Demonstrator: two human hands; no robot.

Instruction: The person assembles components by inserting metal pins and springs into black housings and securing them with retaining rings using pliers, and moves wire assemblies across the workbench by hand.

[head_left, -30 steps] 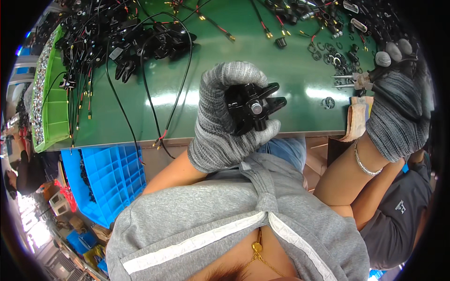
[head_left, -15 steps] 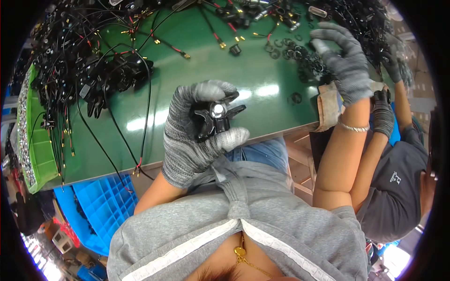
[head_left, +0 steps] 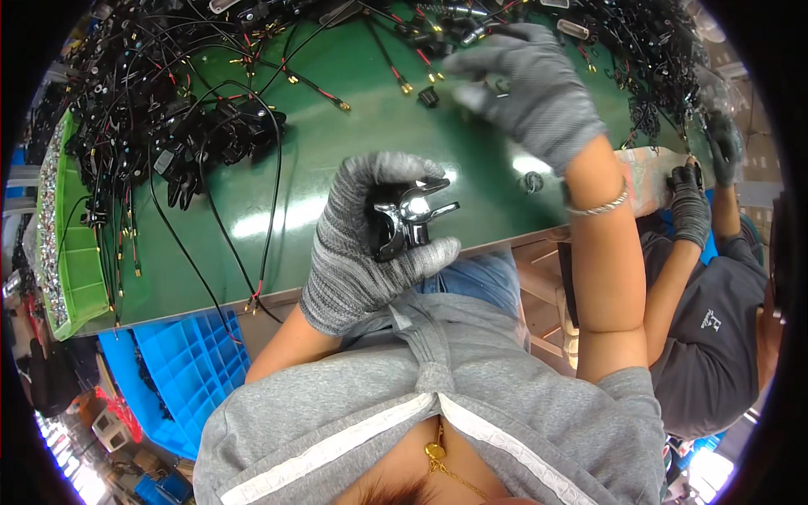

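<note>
My left hand [head_left: 362, 244], in a grey knit glove, grips a small black and shiny metal lever part [head_left: 411, 217] just above the near edge of the green table [head_left: 337, 143]. My right hand [head_left: 530, 88], also gloved, hovers over the far side of the table with its fingers spread, near small black rings and wire ends [head_left: 429, 84]. I cannot tell whether it holds anything small. A bracelet sits on my right wrist.
A tangle of black wired parts [head_left: 177, 109] covers the far left of the table. A green tray [head_left: 63, 252] stands at the left edge, a blue crate [head_left: 185, 370] lies below. Another person's gloved hands [head_left: 690, 181] work at the right.
My right hand has swung left from the right side to the far middle of the table. My left hand has kept the lever part, which now shows its shiny face.
</note>
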